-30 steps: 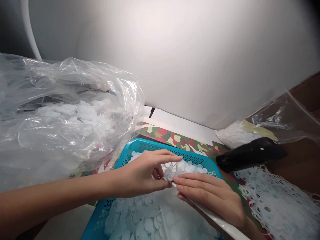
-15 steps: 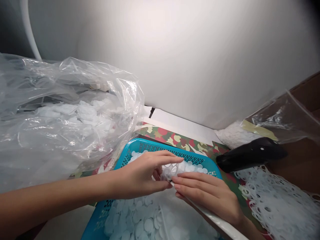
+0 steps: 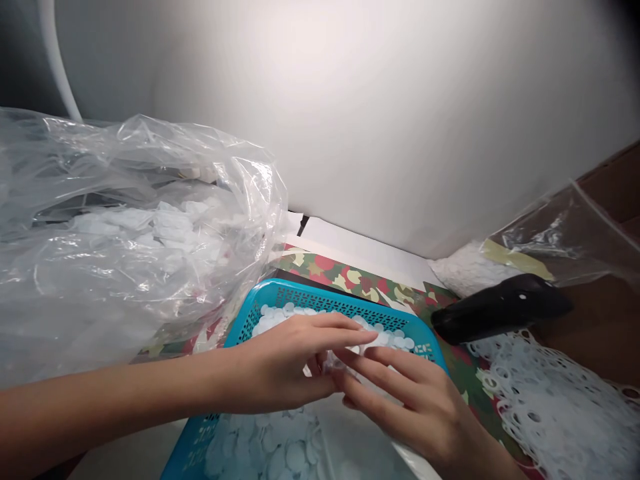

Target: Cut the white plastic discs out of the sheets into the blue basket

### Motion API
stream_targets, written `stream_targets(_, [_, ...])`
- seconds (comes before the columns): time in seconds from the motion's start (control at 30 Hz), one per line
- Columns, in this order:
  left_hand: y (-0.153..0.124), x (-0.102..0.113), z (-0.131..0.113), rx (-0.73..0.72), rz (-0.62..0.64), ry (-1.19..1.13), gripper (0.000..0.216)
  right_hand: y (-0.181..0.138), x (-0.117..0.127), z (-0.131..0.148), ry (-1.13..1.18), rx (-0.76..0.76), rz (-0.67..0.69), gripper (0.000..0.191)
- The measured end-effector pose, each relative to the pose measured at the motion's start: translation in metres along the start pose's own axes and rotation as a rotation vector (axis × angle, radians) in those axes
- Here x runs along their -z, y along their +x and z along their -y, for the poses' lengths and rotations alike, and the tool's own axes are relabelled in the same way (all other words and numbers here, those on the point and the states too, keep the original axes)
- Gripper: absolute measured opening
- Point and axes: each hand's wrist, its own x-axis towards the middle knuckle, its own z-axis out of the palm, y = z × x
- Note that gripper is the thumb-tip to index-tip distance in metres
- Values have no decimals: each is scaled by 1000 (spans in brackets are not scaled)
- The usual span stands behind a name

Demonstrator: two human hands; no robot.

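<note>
My left hand (image 3: pixel 295 360) is curled above the basket, with thumb and fingers closed around a small clump of clear plastic pieces (image 3: pixel 334 363). Most of the clump is hidden behind the fingers. From the right, my right hand (image 3: pixel 415 393) reaches in with fingers stretched and slightly apart, their tips touching the clump and the left fingertips. Beneath both hands stands a blue perforated basket (image 3: pixel 320 293) of white round discs (image 3: pixel 280 447). A translucent plastic sheet or bag (image 3: pixel 355 440) lies over part of the discs, under my right hand.
At left lies a large clear plastic bag (image 3: pixel 125 280) with white pieces inside. A black wrapped object (image 3: pixel 500 310) sits at right, above a heap of white plastic rings (image 3: pixel 550 400). A camouflage-patterned sheet (image 3: pixel 350 277) lies under the basket, before a pale wall (image 3: pixel 350 133).
My right hand has moved up and left, its fingers spreading and now overlapping the left fingertips. The clear clump is more hidden. The left hand has shifted slightly down and right.
</note>
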Motion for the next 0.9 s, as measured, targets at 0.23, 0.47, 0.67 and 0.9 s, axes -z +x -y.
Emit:
stream_targets(0.23, [-2,0,1,85,20,4,57,-8,1,2,-105,42,-75,20])
stream_targets(0.47, [-5,0,7,152,26,59,67,-25,12,2,6,-114,-165,41])
stream_targets(0.67, [-4,3,11,289,12,144,58,-22,26,5,105,-272,-149,51])
stream_targets(0.9, [-2,4,4,232,-73,90,65,-7,5,4,111,-330,-206,29])
